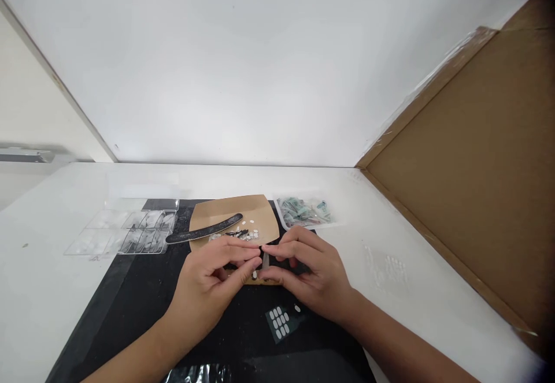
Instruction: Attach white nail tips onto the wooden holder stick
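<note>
My two hands meet over the front edge of the brown cardboard piece. My right hand [310, 264] pinches a small translucent piece [266, 260], which looks like a false nail tip, upright between thumb and index finger. Close against it is my left hand [212, 273], thumb and fingers drawn together; what they grip, if anything, is hidden. Behind the hands, a black curved nail file [203, 230] lies across the cardboard piece [229, 207], beside scattered small white pieces [252, 234]. Nearer to me lies a dark sheet of white oval stickers [280, 323], with one loose oval [297, 308] next to it.
A clear compartment box [147, 235] of translucent pieces stands open on the left. Back right is a white container [303, 209] full of small greenish packets. A black mat [143, 302] covers the white table [34, 256]. A cardboard panel [477, 169] rises on the right.
</note>
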Tool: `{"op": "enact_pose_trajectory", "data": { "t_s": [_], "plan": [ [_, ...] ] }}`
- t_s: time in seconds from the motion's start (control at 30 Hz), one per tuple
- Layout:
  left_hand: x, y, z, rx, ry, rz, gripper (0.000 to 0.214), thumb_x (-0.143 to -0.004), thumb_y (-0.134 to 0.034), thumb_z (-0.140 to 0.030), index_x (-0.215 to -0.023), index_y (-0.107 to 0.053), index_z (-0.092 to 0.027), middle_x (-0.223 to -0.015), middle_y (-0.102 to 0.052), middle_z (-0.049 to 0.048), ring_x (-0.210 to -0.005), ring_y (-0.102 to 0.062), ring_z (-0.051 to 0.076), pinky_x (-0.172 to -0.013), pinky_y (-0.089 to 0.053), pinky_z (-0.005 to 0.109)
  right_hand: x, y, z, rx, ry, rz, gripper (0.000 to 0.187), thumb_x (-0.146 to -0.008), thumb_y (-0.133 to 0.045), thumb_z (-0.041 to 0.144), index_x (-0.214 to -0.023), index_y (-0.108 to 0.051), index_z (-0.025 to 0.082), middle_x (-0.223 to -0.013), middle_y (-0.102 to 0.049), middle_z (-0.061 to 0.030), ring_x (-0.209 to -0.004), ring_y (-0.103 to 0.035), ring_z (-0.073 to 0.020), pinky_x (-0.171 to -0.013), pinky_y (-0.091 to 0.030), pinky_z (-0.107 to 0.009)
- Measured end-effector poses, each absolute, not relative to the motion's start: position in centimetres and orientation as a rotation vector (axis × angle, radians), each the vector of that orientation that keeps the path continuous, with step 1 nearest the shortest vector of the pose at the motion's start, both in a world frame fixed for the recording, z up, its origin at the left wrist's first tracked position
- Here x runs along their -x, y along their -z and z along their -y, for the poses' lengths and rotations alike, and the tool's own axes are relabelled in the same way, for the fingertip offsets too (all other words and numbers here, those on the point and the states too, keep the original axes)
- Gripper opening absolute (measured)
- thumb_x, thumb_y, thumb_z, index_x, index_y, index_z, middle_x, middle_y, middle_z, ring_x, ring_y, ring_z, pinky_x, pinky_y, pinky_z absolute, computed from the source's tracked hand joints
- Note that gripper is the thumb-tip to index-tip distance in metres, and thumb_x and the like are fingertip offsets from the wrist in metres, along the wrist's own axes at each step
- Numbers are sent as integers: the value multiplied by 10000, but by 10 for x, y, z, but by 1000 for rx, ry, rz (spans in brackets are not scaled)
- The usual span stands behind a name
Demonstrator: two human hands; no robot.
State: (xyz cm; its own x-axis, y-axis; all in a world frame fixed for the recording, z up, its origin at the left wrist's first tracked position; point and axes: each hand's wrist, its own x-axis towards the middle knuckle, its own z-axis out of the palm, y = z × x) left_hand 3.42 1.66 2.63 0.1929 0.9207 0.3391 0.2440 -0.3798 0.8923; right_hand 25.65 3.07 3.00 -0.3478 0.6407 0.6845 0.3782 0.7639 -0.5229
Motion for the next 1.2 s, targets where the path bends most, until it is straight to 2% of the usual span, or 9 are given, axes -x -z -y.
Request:
{"op": "enact_pose_trajectory", "data": {
  "t_s": [0.1, 0.3, 0.43, 0.7, 0.77, 0.9, 1.07, 1.2],
  "plan": [
    [-33, -23, -16, -2083, -1330, -1054, 142, -991, -707, -197, -1026, -837, -241, -1088, -700, 77, -628, -594, 63, -526, -486, 190, -275, -25, -33, 819, -383, 2007, 294, -879, -877, 271, -1160, -793, 247, -854, -625, -8, -665, -555, -124, -577, -515, -261],
    [-31, -17, -13, -2406, -1138, -947, 280, -1037, -592, -120, -1259, -746, -193, -977, -560, 74, -777, -545, 141, -624, -454, 257, -294, -10, -33, 913, -583, 2082, 297, -844, -903, 362, -1105, -811, 257, -905, -615, -15, -687, -570, -121, -571, -504, -246],
    [-30, -17, -14, -2435, -1050, -955, 230, -1039, -538, -100, -1143, -734, -159, -970, -571, 91, -854, -545, 190, -701, -468, 319, -294, -9, -33, 934, -668, 2136, 285, -845, -897, 402, -1060, -809, 237, -881, -628, -5, -645, -545, -107, -569, -487, -240],
    [-32, -20, -14, -2482, -1001, -924, 123, -977, -620, -91, -1004, -708, -172, -921, -582, 81, -848, -531, 209, -724, -460, 351, -301, -8, -34, 959, -666, 2156, 287, -836, -900, 426, -1018, -797, 229, -858, -647, 1, -658, -561, -114, -567, -463, -235],
    [-33, -21, -12, -2493, -979, -901, 151, -980, -611, -94, -1077, -691, -179, -936, -603, 82, -860, -550, 217, -750, -486, 358, -301, -7, -33, 970, -674, 2165, 291, -834, -901, 435, -1007, -794, 227, -866, -648, 1, -675, -573, -117, -575, -463, -235],
    [-34, -22, -7, -2453, -999, -928, 346, -991, -601, -142, -1337, -588, -161, -1101, -641, 131, -1005, -617, 253, -833, -546, 361, -300, -5, -33, 982, -673, 2148, 300, -834, -899, 449, -995, -791, 219, -860, -642, -3, -686, -579, -121, -576, -459, -234],
    [-36, -23, -8, -2490, -934, -868, 322, -1004, -551, -86, -1300, -623, -189, -988, -638, 90, -891, -610, 222, -768, -516, 338, -298, -4, -34, 985, -672, 2135, 302, -835, -897, 461, -978, -786, 219, -843, -639, -1, -693, -584, -125, -570, -447, -232],
    [-36, -22, -10, -2501, -871, -816, 350, -1021, -525, -94, -1351, -604, -181, -991, -660, 93, -875, -600, 229, -771, -504, 361, -296, -3, -33, 1035, -690, 2139, 315, -804, -924, 448, -960, -779, 216, -841, -640, 1, -709, -587, -130, -588, -444, -236]
  ]
}}
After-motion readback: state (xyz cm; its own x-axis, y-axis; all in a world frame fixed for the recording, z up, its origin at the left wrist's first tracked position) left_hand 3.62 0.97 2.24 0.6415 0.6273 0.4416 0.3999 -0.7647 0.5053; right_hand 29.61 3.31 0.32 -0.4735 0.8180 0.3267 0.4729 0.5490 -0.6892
